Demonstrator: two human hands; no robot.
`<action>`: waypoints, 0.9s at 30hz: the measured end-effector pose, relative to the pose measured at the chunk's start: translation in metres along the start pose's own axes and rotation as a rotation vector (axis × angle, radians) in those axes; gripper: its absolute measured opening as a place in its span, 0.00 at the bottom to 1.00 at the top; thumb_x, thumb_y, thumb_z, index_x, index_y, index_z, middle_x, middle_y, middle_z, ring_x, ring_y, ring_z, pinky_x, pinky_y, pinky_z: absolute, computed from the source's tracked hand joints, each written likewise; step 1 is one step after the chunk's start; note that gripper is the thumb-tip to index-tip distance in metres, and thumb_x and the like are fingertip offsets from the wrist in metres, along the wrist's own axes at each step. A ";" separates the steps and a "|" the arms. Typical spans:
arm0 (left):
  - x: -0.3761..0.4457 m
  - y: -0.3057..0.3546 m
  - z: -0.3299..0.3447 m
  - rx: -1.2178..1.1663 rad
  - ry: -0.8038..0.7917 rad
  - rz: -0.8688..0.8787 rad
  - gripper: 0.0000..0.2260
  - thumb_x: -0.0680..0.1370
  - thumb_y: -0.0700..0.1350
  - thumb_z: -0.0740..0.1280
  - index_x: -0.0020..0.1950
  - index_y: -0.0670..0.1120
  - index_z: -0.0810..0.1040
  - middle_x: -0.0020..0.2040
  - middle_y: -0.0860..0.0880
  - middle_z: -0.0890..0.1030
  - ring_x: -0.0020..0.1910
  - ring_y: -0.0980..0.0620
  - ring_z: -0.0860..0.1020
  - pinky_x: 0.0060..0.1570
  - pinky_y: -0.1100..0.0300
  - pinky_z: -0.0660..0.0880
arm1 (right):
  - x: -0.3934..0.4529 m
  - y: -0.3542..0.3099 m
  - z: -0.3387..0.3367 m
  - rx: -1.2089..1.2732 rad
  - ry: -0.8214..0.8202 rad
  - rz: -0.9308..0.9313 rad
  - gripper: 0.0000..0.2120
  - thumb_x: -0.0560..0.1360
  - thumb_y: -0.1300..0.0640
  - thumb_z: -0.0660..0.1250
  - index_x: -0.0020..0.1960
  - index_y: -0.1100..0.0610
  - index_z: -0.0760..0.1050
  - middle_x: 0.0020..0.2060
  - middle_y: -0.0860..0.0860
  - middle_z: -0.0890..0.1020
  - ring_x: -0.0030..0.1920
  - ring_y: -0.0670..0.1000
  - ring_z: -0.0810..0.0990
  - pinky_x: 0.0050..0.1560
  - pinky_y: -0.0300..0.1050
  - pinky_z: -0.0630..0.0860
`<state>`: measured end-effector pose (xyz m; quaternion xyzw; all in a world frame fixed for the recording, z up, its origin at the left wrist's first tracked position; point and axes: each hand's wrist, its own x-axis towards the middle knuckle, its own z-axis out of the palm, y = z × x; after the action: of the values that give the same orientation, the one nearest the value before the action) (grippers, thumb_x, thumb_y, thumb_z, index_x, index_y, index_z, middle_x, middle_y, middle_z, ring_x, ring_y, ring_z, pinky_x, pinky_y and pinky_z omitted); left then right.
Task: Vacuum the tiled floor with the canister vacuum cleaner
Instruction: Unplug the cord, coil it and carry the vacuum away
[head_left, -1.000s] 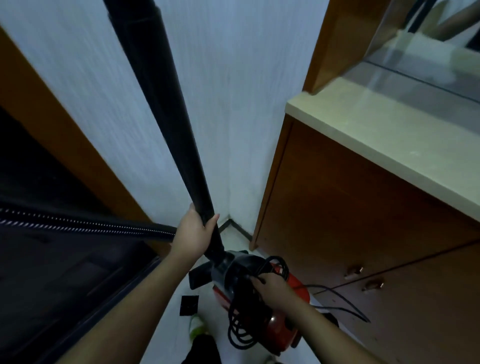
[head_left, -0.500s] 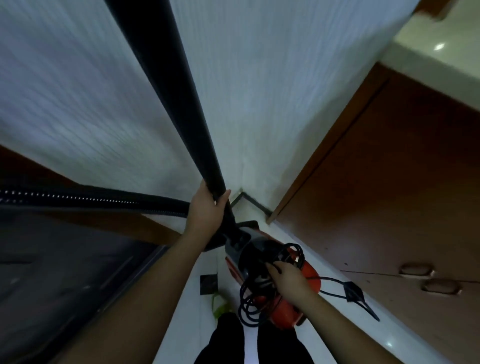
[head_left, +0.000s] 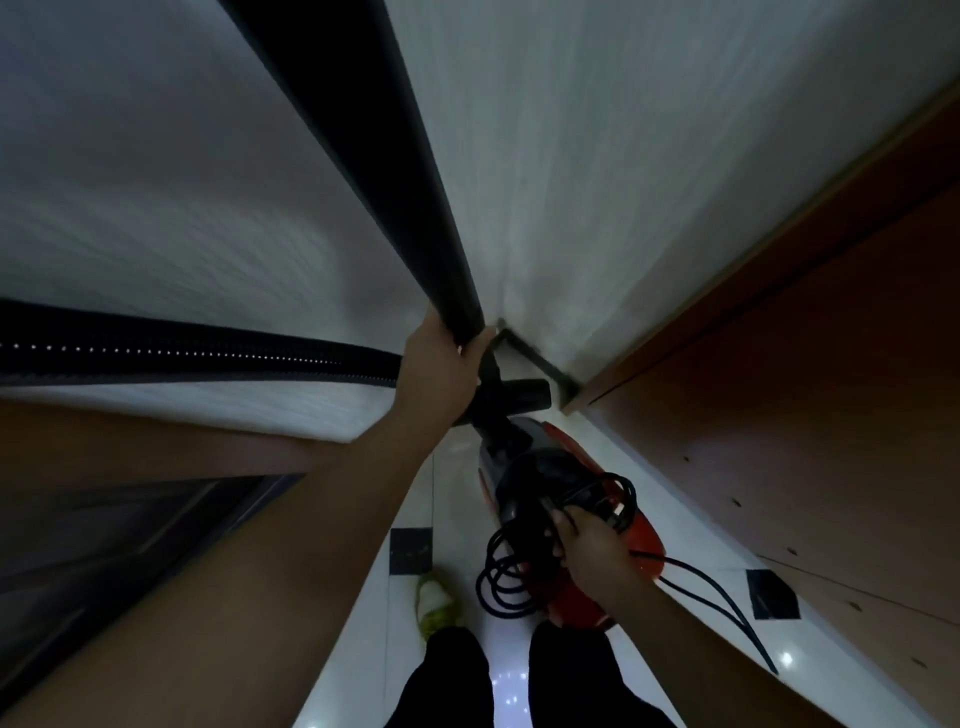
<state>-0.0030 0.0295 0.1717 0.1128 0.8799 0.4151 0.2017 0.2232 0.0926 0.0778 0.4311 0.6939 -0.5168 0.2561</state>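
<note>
Fingers of our left hand (head_left: 439, 366) wrap the stiff wand (head_left: 374, 171); right hand (head_left: 592, 545) grips the canister vacuum (head_left: 561, 499), probably by its handle and cord (head_left: 506, 582), carried heavy above the tiled floor (head_left: 457, 493).

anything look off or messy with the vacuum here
Yes: the power cord hangs in loose coils off the red canister, bunched under the right hand, one strand trailing over the tiled floor. It looks not yet unwound. The left hand grips the black wand.
</note>
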 end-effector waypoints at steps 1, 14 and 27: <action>0.009 -0.008 0.011 0.015 0.008 -0.008 0.18 0.78 0.51 0.67 0.64 0.42 0.74 0.53 0.51 0.79 0.48 0.59 0.75 0.36 0.81 0.66 | 0.014 0.006 0.002 -0.013 0.000 -0.005 0.14 0.83 0.54 0.55 0.49 0.61 0.75 0.34 0.49 0.77 0.35 0.45 0.75 0.38 0.35 0.70; 0.091 -0.115 0.114 0.015 0.002 -0.014 0.17 0.78 0.50 0.67 0.63 0.43 0.74 0.49 0.55 0.76 0.46 0.60 0.73 0.33 0.81 0.66 | 0.164 0.056 0.040 -0.053 0.077 0.006 0.15 0.83 0.58 0.55 0.65 0.62 0.73 0.58 0.61 0.80 0.60 0.59 0.78 0.51 0.38 0.68; 0.138 -0.128 0.147 0.066 0.007 0.045 0.19 0.79 0.52 0.65 0.65 0.45 0.70 0.58 0.51 0.77 0.50 0.60 0.72 0.47 0.68 0.67 | 0.241 0.050 0.063 -0.035 0.135 0.038 0.17 0.84 0.54 0.53 0.64 0.62 0.73 0.58 0.59 0.79 0.60 0.59 0.77 0.57 0.44 0.71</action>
<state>-0.0643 0.0996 -0.0481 0.1379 0.8912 0.3906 0.1851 0.1407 0.1184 -0.1610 0.4735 0.7104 -0.4692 0.2259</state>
